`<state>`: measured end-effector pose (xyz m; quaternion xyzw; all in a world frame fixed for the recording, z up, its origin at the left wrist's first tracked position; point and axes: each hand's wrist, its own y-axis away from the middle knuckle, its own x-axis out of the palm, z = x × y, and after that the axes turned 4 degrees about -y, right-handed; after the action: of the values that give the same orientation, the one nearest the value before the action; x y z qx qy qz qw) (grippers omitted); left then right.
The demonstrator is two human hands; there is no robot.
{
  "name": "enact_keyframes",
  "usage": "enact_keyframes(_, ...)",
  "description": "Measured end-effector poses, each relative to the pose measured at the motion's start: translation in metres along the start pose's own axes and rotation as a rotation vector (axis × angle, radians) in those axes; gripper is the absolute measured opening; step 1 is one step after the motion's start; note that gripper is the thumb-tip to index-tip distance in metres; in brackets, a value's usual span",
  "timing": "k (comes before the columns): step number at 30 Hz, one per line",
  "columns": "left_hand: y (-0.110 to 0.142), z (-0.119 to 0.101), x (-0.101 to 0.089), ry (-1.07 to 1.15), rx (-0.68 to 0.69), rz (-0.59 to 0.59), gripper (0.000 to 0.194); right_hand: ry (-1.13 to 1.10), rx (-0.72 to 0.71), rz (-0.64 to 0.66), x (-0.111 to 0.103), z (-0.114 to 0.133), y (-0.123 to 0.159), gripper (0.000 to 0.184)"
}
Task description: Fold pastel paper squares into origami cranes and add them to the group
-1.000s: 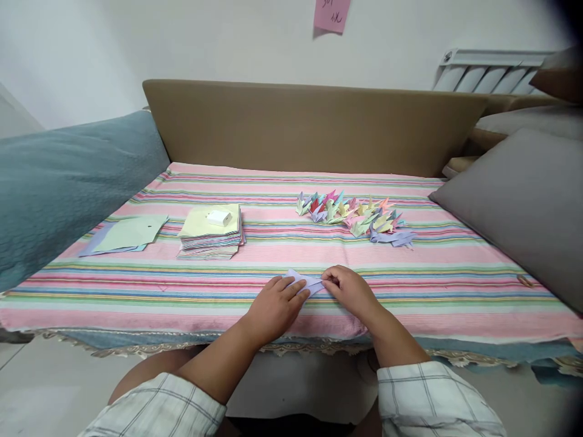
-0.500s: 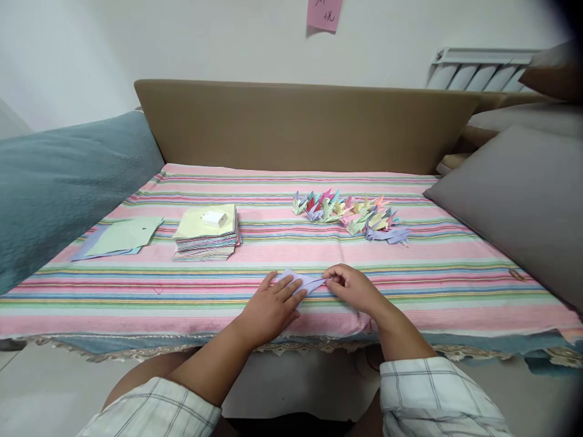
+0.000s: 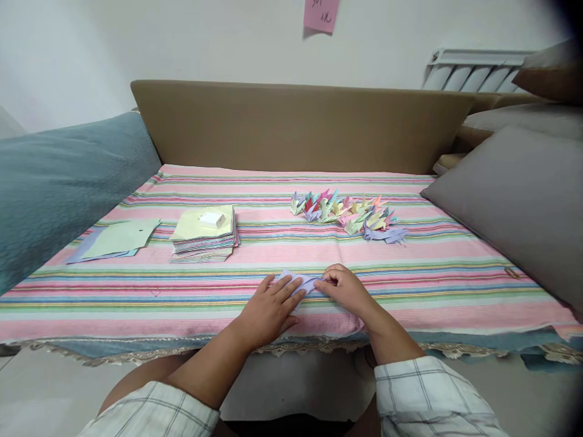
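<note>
A pale purple piece of folded origami paper [image 3: 308, 283] lies on the striped cloth in front of me, partly covered by my fingers. My left hand [image 3: 269, 306] rests flat over its left part, fingers spread and pressing it down. At the paper's right end, my right hand [image 3: 344, 290] pinches the narrow tip between thumb and forefinger. Beyond my hands sits a cluster of folded paper cranes [image 3: 353, 221] in many colours. To the left stands a stack of square paper sheets [image 3: 204, 243] with a small white charger block [image 3: 212, 220] on top.
A few loose sheets [image 3: 119, 240] lie at the far left, near a blue-covered armrest [image 3: 77, 176]. The striped cloth [image 3: 273, 249] covers the sofa seat. A grey cushion [image 3: 514, 200] leans at the right, with a small brown object [image 3: 512, 272] near it.
My right hand first slid slightly right along the paper's tip, then came back left towards the left hand, still pinching. My left hand stays flat on the paper. The view has shifted slightly.
</note>
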<state>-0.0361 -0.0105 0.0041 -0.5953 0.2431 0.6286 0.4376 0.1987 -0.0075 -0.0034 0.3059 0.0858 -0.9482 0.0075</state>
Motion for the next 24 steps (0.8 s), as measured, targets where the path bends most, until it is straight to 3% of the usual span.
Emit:
enact_keyframes(15, 0.001, 0.003, 0.002, 0.018, 0.007, 0.012, 0.052, 0.077, 0.040, 0.051, -0.005, 0.007, -0.001, 0.019)
enact_keyframes(20, 0.001, 0.002, 0.002, 0.027, 0.007, 0.013, 0.053, 0.122, 0.015, -0.049, 0.002, 0.009, 0.000, 0.004)
enact_keyframes(24, 0.001, 0.001, 0.001, 0.029, -0.002, 0.018, 0.053, 0.125, -0.006, -0.094, 0.008, 0.012, 0.003, 0.005)
